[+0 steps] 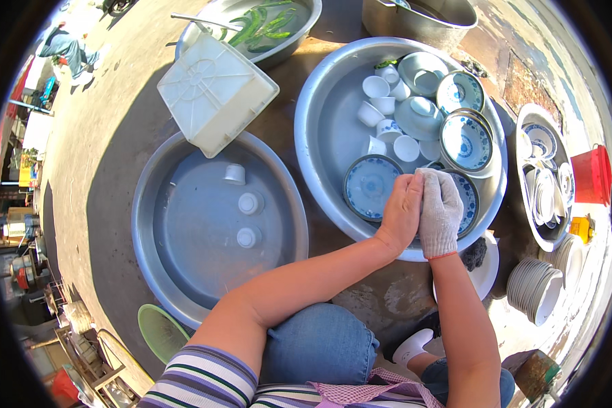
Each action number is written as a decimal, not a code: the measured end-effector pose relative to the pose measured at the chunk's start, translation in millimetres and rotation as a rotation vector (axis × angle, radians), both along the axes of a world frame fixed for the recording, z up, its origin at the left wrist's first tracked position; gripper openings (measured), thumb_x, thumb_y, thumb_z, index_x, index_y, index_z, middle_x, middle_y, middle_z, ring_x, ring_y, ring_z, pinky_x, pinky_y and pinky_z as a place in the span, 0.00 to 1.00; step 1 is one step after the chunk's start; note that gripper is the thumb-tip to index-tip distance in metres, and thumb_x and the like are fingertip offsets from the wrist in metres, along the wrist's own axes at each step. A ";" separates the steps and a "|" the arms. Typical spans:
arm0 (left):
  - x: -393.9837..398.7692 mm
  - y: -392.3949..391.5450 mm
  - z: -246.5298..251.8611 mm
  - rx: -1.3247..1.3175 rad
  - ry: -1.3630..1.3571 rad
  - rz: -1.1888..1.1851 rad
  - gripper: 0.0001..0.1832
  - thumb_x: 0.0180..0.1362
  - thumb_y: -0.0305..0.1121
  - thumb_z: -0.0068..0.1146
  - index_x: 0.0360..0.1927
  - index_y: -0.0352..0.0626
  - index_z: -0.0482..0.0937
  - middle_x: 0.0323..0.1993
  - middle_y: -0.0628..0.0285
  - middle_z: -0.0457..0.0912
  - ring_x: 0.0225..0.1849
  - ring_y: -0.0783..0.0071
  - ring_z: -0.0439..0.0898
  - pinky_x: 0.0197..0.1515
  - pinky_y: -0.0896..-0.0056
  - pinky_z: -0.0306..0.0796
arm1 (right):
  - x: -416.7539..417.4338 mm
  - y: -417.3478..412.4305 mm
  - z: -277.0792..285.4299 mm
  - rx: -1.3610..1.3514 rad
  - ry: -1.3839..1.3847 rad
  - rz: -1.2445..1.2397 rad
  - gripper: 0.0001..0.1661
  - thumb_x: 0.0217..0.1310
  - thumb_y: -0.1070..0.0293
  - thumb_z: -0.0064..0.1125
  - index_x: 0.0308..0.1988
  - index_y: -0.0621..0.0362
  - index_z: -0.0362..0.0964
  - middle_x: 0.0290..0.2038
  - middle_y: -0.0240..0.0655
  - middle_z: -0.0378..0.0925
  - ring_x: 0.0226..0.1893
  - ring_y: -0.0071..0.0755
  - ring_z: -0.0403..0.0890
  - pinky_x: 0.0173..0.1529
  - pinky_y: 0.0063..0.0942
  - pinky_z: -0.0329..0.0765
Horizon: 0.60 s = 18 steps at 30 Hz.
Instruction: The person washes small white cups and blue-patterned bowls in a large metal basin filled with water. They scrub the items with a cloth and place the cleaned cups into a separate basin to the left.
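My bare left hand [402,211] and my right hand [440,211], in a white knit glove, press together above the near side of a large metal basin [331,97]. Whether anything is between them is hidden. Just left of them lies a blue-patterned plate [372,186], with another patterned plate [466,199] partly behind the glove. Beyond the hands, several small white cups [406,148] lie loose in the basin. Patterned bowls [466,140] and a pale bowl [422,74] sit at its right. In a second metal basin [199,224], at left, are three white cups [250,203].
A white plastic crate [209,92] rests tilted across the left basin's far rim. Behind it, a metal bowl [306,35] holds green peppers [260,25]. At right stand a tub of dishes [543,178], stacked plates [533,290] and a red bucket [593,176]. A green basket [160,331] is near my left elbow.
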<state>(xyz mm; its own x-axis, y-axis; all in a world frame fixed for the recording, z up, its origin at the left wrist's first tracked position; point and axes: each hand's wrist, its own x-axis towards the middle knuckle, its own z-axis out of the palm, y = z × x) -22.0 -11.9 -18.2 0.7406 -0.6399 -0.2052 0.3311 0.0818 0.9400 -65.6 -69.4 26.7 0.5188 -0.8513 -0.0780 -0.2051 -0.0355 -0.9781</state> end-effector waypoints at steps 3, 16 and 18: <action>5.6 5.7 6.8 0.136 -0.116 -0.072 0.26 0.69 0.53 0.49 0.51 0.35 0.71 0.39 0.57 0.78 0.40 0.70 0.77 0.46 0.69 0.73 | 1.9 -16.7 -5.0 0.366 -0.078 -0.107 0.14 0.70 0.64 0.51 0.40 0.62 0.78 0.38 0.34 0.80 0.39 0.26 0.77 0.45 0.26 0.75; 40.2 13.2 11.0 0.115 0.706 -0.393 0.26 0.63 0.60 0.51 0.48 0.48 0.73 0.38 0.65 0.79 0.29 0.77 0.78 0.17 0.75 0.63 | -10.6 7.6 -2.1 -0.001 0.028 -0.007 0.22 0.73 0.56 0.44 0.48 0.63 0.74 0.45 0.41 0.77 0.46 0.36 0.78 0.54 0.35 0.74; 30.9 4.7 3.1 0.002 0.758 -0.360 0.22 0.64 0.57 0.51 0.47 0.50 0.74 0.37 0.67 0.80 0.29 0.76 0.78 0.14 0.76 0.59 | 0.9 1.4 7.5 0.366 -0.102 -0.227 0.30 0.77 0.50 0.33 0.41 0.63 0.76 0.38 0.38 0.78 0.38 0.33 0.79 0.45 0.31 0.77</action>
<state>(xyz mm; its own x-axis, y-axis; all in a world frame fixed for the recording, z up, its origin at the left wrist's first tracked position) 8.9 -7.2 -15.1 0.1519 -0.8097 -0.5668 0.8789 -0.1517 0.4523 -64.6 -68.0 34.2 0.3422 -0.8706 -0.3535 -0.0698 0.3516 -0.9335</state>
